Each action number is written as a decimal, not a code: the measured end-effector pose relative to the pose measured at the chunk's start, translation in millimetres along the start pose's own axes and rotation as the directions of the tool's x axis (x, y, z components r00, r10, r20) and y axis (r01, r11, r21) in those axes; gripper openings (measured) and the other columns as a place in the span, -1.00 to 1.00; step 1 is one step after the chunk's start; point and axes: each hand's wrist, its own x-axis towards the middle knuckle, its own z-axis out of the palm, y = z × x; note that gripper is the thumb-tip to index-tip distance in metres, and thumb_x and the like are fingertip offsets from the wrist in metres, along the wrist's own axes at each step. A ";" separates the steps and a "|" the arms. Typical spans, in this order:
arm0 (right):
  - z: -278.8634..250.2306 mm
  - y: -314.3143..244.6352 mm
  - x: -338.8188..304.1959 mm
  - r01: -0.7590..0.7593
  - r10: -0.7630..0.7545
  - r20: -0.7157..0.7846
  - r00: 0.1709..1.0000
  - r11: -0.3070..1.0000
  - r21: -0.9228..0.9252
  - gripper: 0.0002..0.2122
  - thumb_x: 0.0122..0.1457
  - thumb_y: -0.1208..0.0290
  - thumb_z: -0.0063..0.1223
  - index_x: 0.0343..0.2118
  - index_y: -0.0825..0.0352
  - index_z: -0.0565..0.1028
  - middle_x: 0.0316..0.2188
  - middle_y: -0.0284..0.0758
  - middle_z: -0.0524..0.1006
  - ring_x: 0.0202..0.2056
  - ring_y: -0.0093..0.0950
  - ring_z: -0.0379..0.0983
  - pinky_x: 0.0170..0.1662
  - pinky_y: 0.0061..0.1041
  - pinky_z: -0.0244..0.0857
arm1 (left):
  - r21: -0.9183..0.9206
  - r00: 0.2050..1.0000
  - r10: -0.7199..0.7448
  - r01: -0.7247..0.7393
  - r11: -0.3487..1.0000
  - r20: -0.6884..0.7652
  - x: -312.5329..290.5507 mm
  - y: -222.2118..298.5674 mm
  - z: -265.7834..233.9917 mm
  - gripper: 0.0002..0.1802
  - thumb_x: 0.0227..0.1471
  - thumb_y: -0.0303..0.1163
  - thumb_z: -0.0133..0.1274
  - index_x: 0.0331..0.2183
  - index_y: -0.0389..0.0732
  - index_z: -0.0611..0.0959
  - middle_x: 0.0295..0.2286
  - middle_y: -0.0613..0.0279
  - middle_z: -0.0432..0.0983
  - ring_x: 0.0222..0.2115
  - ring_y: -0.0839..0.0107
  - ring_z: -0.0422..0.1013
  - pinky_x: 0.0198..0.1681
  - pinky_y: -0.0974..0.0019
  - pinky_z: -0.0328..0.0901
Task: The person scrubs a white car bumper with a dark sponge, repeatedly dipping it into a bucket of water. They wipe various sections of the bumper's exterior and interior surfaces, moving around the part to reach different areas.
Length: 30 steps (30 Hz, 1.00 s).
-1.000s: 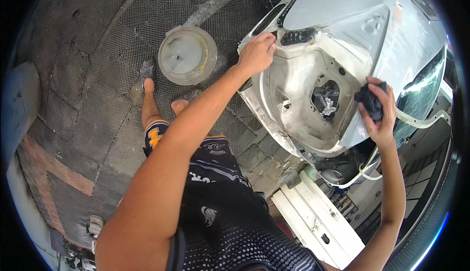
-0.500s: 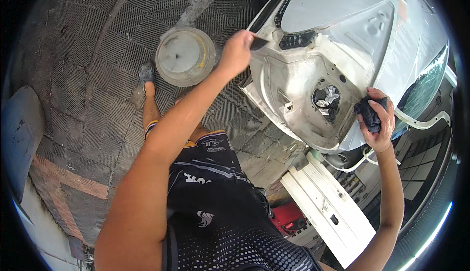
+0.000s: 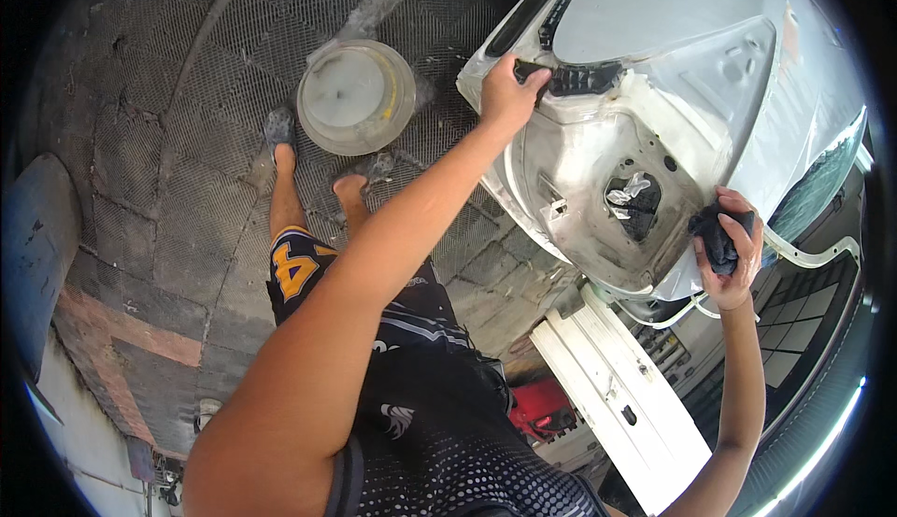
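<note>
At the edge of a pale grey car body (image 3: 654,13), my left hand (image 3: 505,101) is closed on a thin dark sheet (image 3: 528,70) that looks like sandpaper, by the black trim strip (image 3: 587,79). My fingers hide part of the sheet. My right hand (image 3: 732,279) grips a bunched black cloth (image 3: 718,237) against the body's right side. Between my hands lies a bare, dirty recess (image 3: 575,167) with a hole, through which crumpled silvery material (image 3: 628,190) shows.
A round bucket (image 3: 402,125) of cloudy liquid stands on the dark grid-patterned floor mat (image 3: 177,190), left of the car. Below the car is a white panel (image 3: 617,396), with a red object (image 3: 542,407) beside it. A curved pale bar (image 3: 813,241) juts out at right.
My left hand has moved right and slightly down with the dark sheet, onto the area beside the black trim. My right hand still holds the cloth in nearly the same place.
</note>
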 end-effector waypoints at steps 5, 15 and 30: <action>1.7 -0.4 1.9 0.010 -0.010 -0.014 1.000 1.000 -0.011 -0.46 0.01 0.59 0.35 0.09 0.25 0.41 -0.04 0.04 0.51 0.00 0.06 0.53 0.04 -0.01 0.44 | 0.184 0.965 -0.111 0.157 0.970 -0.237 22.0 5.4 27.0 -0.54 0.06 -0.13 0.33 -0.10 -0.20 0.64 -0.05 0.06 0.44 0.11 -0.01 0.24 0.14 -0.22 0.12; 1.8 1.1 0.2 0.009 -0.009 -0.008 1.000 1.000 0.014 -0.47 0.02 0.60 0.33 0.09 0.25 0.41 -0.03 0.04 0.50 0.02 0.04 0.52 0.07 -0.02 0.41 | 0.213 0.965 -0.254 0.263 0.941 -0.067 11.3 7.9 4.9 -0.41 0.08 -0.08 0.30 0.02 -0.27 0.59 0.11 0.00 0.35 0.21 0.01 0.15 0.29 -0.15 -0.01; 3.6 -2.3 -3.8 -0.006 0.006 -0.014 1.000 1.000 -0.009 -0.47 0.02 0.61 0.33 0.09 0.27 0.41 -0.01 0.03 0.50 0.01 0.04 0.53 0.09 -0.02 0.41 | 0.212 0.955 -0.293 0.295 0.932 -0.043 -19.3 14.7 -0.8 -0.43 0.08 -0.11 0.29 0.00 -0.27 0.58 0.10 -0.03 0.38 0.19 0.03 0.21 0.25 -0.16 0.07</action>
